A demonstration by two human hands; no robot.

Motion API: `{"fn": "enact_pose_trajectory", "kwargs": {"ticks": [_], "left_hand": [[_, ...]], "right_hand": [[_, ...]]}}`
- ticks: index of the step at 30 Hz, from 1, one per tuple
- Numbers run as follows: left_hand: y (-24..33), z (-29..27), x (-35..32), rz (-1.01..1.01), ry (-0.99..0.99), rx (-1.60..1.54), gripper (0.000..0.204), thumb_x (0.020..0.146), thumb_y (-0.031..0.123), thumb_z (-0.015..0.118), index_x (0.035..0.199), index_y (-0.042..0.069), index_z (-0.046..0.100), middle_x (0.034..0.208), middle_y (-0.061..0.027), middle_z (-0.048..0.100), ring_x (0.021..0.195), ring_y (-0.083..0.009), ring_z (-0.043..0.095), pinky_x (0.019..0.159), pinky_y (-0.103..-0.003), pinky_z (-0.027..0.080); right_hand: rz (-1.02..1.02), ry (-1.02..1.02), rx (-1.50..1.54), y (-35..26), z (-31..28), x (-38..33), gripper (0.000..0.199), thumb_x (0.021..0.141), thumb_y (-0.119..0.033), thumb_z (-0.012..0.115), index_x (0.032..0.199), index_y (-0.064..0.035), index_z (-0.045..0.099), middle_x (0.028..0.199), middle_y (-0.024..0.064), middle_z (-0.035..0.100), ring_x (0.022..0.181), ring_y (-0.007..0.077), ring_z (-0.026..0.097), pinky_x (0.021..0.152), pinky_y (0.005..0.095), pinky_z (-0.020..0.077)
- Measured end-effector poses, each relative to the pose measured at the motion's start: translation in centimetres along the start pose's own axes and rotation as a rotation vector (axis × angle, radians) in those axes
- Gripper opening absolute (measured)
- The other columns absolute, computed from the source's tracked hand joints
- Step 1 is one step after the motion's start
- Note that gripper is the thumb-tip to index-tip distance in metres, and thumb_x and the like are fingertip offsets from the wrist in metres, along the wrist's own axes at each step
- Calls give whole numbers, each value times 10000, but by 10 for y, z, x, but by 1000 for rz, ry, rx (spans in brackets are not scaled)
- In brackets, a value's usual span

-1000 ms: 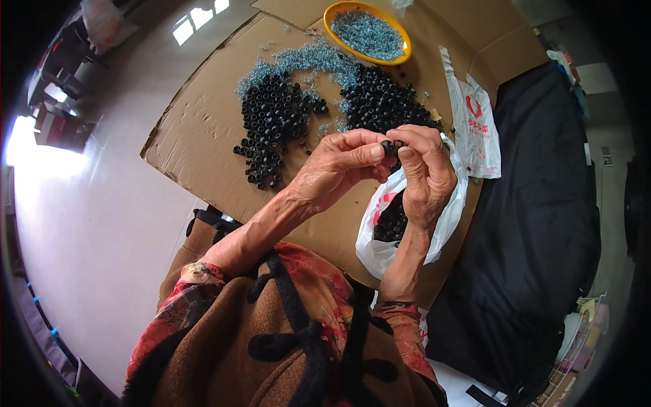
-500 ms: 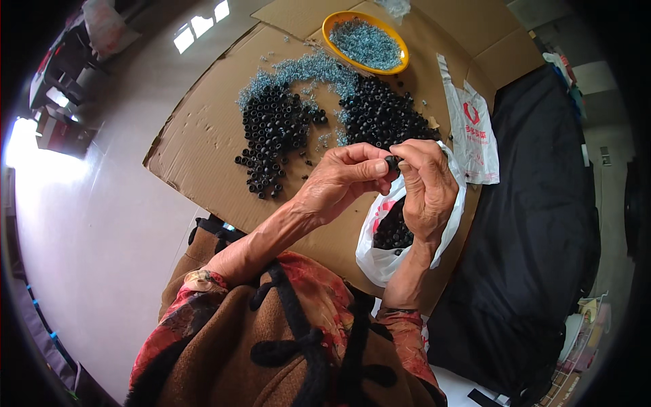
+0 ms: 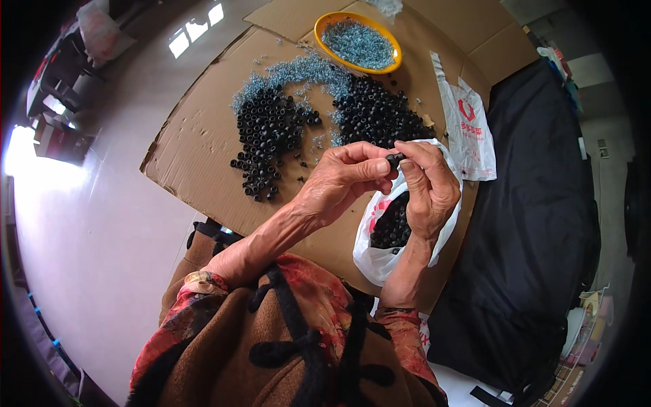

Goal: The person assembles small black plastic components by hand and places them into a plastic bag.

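Note:
Between my two hands is a small round black plastic part (image 3: 395, 160). The thumb and fingers of my left hand (image 3: 342, 180) pinch it from the left. From the other side, my right hand (image 3: 432, 193) closes thumb and fingertips on it, partly hiding it. Below my right hand an open white plastic bag (image 3: 365, 252) holds many similar black parts (image 3: 388, 230). Beyond my hands lie a left heap of hollow black parts (image 3: 261, 129) and a right heap of black parts (image 3: 380, 112). Small bluish pieces (image 3: 291, 72), too fine to make out, are scattered behind them.
A yellow bowl (image 3: 320, 39) full of bluish pieces (image 3: 357, 44) stands at the back. All this rests on a cardboard sheet (image 3: 193, 139). A flattened white bag (image 3: 475, 132) lies to the right, beside a large black fabric-covered object (image 3: 525, 224).
The view has shifted slightly. Both hands stay together on the black part, with only a small movement of the right fingers.

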State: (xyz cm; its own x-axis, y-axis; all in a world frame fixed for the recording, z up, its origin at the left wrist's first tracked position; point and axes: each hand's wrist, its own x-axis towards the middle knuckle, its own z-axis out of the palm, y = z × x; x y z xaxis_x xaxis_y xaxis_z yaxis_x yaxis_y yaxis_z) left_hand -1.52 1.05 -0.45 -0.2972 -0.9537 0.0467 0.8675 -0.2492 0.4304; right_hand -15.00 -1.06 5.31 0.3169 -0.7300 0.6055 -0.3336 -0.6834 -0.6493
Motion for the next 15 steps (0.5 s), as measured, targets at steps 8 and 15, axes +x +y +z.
{"fn": "enact_pose_trajectory", "kwargs": {"ticks": [8,15], "left_hand": [[-1,4,2,-16,22,-35,193,798,90,650,946,-18,591,837,-105,618,721,-178,586,687,-305,486],[-2,9,1,-1,5,-2,192,801,91,646,950,-17,589,851,-109,621,726,-179,588,700,-310,484]], "right_hand": [[104,-14,117,7,-5,-1,121,800,-43,605,909,-7,644,852,81,615,795,160,575,721,248,439],[125,32,239,9,-8,-4,161,763,-40,650,922,-17,645,840,81,615,772,153,567,672,243,439]]}}
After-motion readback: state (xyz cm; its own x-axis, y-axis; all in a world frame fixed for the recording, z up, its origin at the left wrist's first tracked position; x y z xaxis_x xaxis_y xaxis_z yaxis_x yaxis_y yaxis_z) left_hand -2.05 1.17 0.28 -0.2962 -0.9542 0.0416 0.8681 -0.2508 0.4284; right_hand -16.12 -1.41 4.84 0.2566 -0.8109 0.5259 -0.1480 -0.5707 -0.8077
